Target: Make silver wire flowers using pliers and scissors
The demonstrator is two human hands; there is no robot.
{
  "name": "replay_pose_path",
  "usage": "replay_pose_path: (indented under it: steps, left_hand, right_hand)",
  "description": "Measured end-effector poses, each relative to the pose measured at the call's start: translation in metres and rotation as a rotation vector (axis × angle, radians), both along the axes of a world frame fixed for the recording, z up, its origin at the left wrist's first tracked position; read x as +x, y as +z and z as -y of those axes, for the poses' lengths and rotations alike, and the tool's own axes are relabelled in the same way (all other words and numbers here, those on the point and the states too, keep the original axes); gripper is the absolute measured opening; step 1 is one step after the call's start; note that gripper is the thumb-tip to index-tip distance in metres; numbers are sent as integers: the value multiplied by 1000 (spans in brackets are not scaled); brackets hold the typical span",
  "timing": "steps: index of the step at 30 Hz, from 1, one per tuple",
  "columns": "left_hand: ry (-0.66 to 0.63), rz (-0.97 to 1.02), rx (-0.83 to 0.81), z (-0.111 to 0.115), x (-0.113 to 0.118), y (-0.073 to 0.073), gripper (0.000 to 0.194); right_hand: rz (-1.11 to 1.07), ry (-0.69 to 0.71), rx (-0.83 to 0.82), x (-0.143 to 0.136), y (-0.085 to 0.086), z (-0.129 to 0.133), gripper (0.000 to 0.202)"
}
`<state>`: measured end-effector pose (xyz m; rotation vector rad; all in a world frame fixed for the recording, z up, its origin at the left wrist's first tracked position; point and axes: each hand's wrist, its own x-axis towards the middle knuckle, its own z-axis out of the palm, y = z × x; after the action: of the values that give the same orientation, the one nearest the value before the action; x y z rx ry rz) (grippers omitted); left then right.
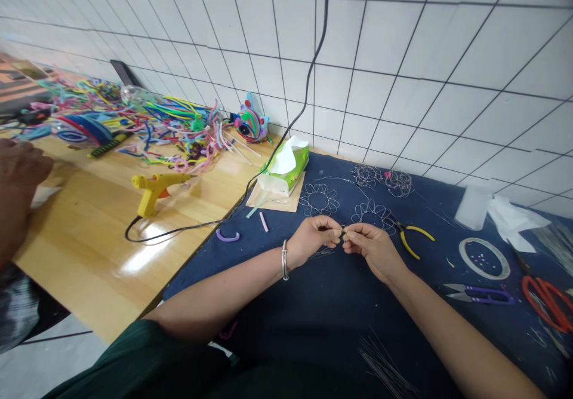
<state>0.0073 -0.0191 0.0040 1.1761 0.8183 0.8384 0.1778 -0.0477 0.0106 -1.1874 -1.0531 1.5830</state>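
room above near blue cloth [308, 309], wire flowers [319, 193] just beyond fingers [330, 232], pliers [403, 227] blocking the right

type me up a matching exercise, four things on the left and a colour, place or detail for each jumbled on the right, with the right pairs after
Things:
1. left hand
2. glue gun
3. tissue pack
4. thread snips

Details:
A. green, with a white sheet sticking out
B. purple handle, on the dark cloth
C. silver bangle at its wrist
D. yellow, lying on bare wood

Pairs: 1-C, 2-D, 3-A, 4-B
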Motion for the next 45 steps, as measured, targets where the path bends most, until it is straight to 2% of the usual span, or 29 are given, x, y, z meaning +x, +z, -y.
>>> replay_pose_path:
  steps: [5, 11, 16, 19, 23, 26, 30, 34, 39, 41, 45]
  left_hand:
    - [34, -4, -47, -2, -1, 0, 18]
    - [32, -58, -16, 0, 1, -2, 19]
    - [-107, -153, 29, -11, -10, 6, 19]
    - [-153, -307, 183, -29, -29, 14, 17]
    - [-225, -665, 493, -51, -54, 19, 11]
    - [-281, -885, 604, -58, -62, 17, 13]
    - [-266, -1088, 730, -59, -61, 10, 12]
    - [-243, -1134, 744, -59, -60, 9, 11]
    - [-172, -1156, 815, -53, -60, 16, 16]
    - [-213, -1113, 844, -49, -58, 20, 19]
    - [-423, -961, 841, -40, -52, 27, 21]
  right_hand:
    - [19, 14, 12, 3, -2, -2, 21]
    - [83, 32, 34, 0, -4, -1, 23]
    - [189, 50, 87, 2, -5, -1, 24]
    - [455, 81, 238, 0, -5, 0, 21]
    - [852, 214, 598, -8, -10, 6, 16]
    - [1033, 304, 796, -15, -15, 10, 18]
    - [1157, 357, 904, -20, -19, 12, 17]
    - [1218, 394, 940, -23, -19, 12, 20]
    - [1223, 405, 938, -22, -18, 12, 18]
    - [1213, 390, 932, -19, -19, 11, 16]
    - [1217, 366, 933, -11, -18, 7, 16]
